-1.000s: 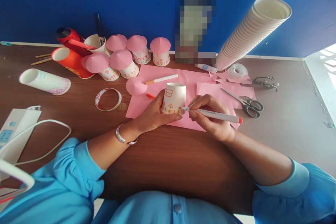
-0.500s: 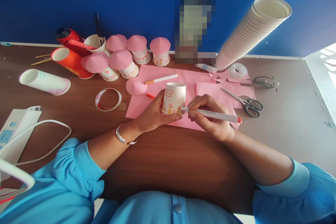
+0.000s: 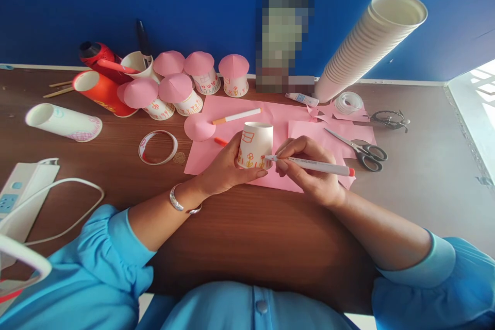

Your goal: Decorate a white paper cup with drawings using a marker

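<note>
My left hand (image 3: 228, 167) grips a small white paper cup (image 3: 257, 139), upside down, with an orange window and flowers drawn on its side. In a pinch, my right hand (image 3: 311, 172) holds a white marker pen (image 3: 319, 166) with a red end. The pen's tip is at a flower near the cup's lower edge. Beneath both hands lie sheets of pink paper (image 3: 228, 105). A pink paper cone (image 3: 199, 128), an orange-tipped marker (image 3: 237, 116) and a red cap (image 3: 220, 142) rest on or beside them.
Several decorated cups with pink cone roofs (image 3: 234, 67) stand at the back. Scissors (image 3: 363, 152), clear tape (image 3: 348, 103), a glue tube (image 3: 302, 99) and a leaning cup stack (image 3: 371, 46) are on the right. Left are a tape ring (image 3: 158, 147), patterned cup (image 3: 64, 121) and power strip (image 3: 27, 196).
The pen in my right hand has shifted slightly up and left, its tip higher against the flower. My left hand holds the cup almost unchanged.
</note>
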Demonstrator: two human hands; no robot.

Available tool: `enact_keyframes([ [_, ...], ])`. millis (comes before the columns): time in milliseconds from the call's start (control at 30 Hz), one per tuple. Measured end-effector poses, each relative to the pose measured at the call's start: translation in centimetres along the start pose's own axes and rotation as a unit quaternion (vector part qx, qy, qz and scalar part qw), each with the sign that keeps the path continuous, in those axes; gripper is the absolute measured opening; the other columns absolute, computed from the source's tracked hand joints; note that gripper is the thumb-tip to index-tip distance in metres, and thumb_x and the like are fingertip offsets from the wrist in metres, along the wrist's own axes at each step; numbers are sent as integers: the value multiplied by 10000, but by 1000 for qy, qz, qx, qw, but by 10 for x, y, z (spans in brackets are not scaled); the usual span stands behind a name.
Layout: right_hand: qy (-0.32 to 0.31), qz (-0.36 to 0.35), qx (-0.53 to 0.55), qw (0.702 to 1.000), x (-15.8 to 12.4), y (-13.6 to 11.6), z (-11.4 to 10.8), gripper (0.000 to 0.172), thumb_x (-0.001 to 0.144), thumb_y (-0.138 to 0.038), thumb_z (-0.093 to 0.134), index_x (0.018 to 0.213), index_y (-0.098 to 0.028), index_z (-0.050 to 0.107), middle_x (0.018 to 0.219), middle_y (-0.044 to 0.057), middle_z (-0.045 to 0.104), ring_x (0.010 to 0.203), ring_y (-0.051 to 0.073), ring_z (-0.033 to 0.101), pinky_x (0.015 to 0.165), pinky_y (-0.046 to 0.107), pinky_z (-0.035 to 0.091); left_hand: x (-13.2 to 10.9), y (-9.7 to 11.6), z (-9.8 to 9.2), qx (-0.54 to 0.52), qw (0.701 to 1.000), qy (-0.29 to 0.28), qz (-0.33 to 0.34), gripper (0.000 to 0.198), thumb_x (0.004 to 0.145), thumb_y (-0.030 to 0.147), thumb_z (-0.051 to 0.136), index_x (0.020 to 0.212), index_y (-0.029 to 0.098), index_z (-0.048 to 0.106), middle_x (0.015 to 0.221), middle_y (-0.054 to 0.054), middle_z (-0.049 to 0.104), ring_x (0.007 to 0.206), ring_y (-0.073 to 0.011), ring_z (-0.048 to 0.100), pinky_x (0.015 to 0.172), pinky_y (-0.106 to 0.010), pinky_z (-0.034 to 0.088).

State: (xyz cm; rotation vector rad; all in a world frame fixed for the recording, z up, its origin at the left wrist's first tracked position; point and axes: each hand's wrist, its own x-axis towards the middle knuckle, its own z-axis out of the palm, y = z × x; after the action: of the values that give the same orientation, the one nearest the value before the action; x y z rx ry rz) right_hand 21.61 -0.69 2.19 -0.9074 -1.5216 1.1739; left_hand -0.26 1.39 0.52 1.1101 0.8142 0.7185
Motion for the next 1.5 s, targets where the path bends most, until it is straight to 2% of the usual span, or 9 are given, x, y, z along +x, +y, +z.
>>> enact_keyframes([
  [800,-2,-27,-12,1000,1,1,-1,96,965,-227,728,889,-226,669,765,1,708,675,145,645,595,304,500,-1,1,-1,1,1000,3,-4,610,758,382,943,1187,229,539,1082,-29,648,982,-208,665,842,-375,584],
  [1500,2,-34,-40,999,1,1,-1,110,970,-223,709,878,-225,649,740,-8,697,666,140,639,586,302,492,1,-3,-2,0,1000,16,12,622,747,376,945,1204,217,554,1119,-56,698,1019,-235,691,850,-379,581],
])
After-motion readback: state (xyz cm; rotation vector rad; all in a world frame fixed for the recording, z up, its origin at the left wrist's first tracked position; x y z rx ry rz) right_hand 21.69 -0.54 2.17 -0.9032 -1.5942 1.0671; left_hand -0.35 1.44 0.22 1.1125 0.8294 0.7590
